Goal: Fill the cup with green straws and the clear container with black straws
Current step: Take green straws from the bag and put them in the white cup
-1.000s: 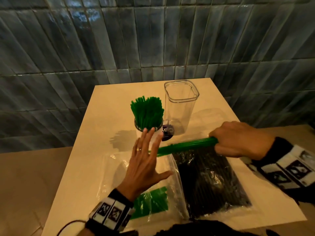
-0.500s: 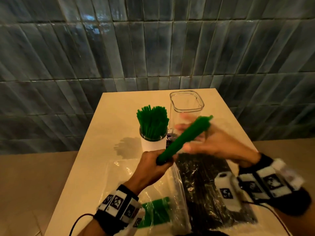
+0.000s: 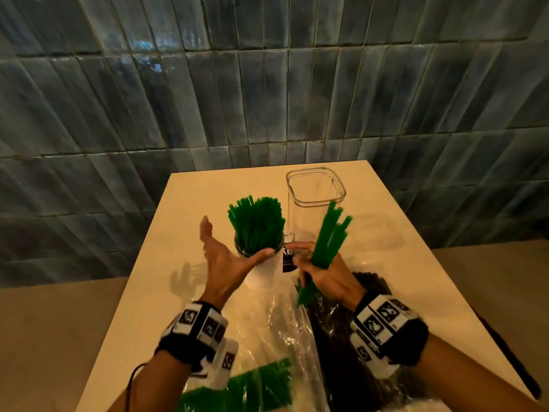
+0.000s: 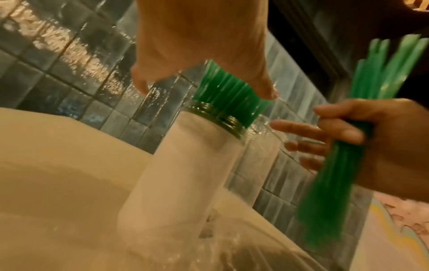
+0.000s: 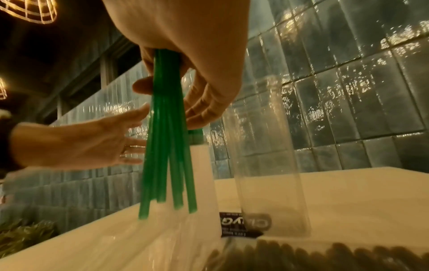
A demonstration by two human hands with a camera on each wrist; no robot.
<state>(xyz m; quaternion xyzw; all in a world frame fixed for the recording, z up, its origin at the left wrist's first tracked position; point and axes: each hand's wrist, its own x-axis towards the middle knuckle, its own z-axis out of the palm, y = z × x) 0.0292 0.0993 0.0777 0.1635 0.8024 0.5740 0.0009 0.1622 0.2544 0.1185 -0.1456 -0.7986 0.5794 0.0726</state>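
A white cup [image 3: 264, 278] packed with upright green straws [image 3: 257, 227] stands mid-table. Right behind it is the empty clear container [image 3: 315, 200]. My right hand [image 3: 323, 278] grips a bundle of green straws [image 3: 328, 239], nearly upright and tilted right, just to the right of the cup. In the right wrist view the bundle [image 5: 167, 146] hangs below my fist, its ends above the table. My left hand [image 3: 227, 258] is open at the cup's left side, thumb by the rim. In the left wrist view its fingers [image 4: 202, 45] spread above the cup's straws [image 4: 227, 97].
A clear bag of black straws [image 3: 356, 337] lies under my right wrist on the pale table [image 3: 184, 233]. Another clear bag with leftover green straws [image 3: 255, 385] lies at the near edge. A dark tiled wall [image 3: 267, 99] stands behind the table.
The bundle went from level in my right hand to steeply upright beside the cup. My left hand, which gripped its lower end half a second ago, has let go and opened by the cup.
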